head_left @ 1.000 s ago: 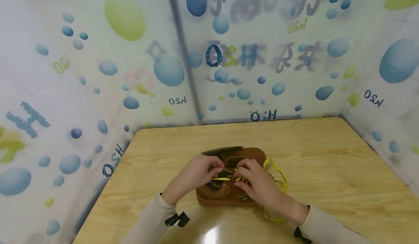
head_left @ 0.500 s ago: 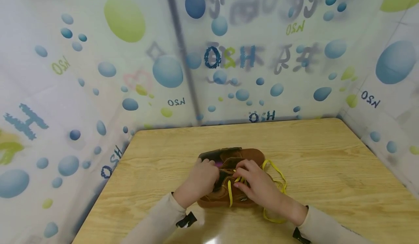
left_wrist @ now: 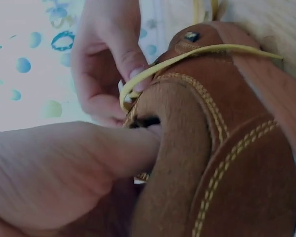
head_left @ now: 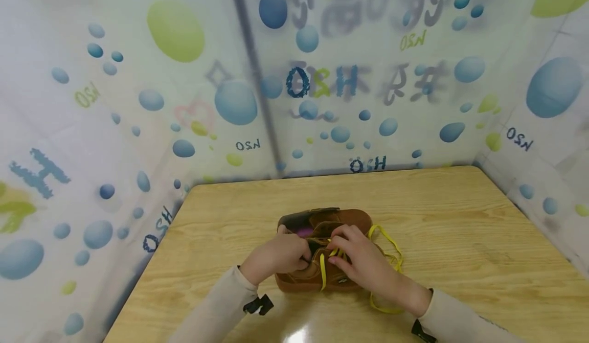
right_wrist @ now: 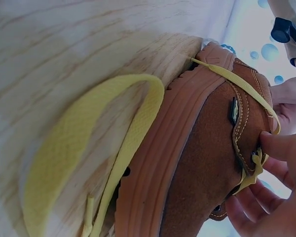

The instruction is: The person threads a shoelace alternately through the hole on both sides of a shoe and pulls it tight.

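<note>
A brown leather shoe (head_left: pixel 294 282) with yellow stitching lies on the table, its opening spread wide and purple showing inside. My left hand (head_left: pixel 281 253) reaches in at the opening; a digit goes behind the edge of the near flap (left_wrist: pixel 182 133), and its tip is hidden. Whether it grips anything inside cannot be seen. Over the flap and down the shoe's side hangs one end of the yellow shoelace (head_left: pixel 322 271). At the eyelets my right hand (head_left: pixel 363 258) pinches the shoelace; in the right wrist view its thumb and fingertips close on it there.
The lace's long loose part (right_wrist: pixel 64 143) loops over the wooden table (head_left: pixel 221 220) on the right of the shoe. A patterned curtain (head_left: pixel 391 77) with bubbles and letters stands round the table's back and sides.
My left hand has let go of the lace end, which now hangs over the shoe's near side. That hand has moved into the shoe opening and turned. The right hand stays put.
</note>
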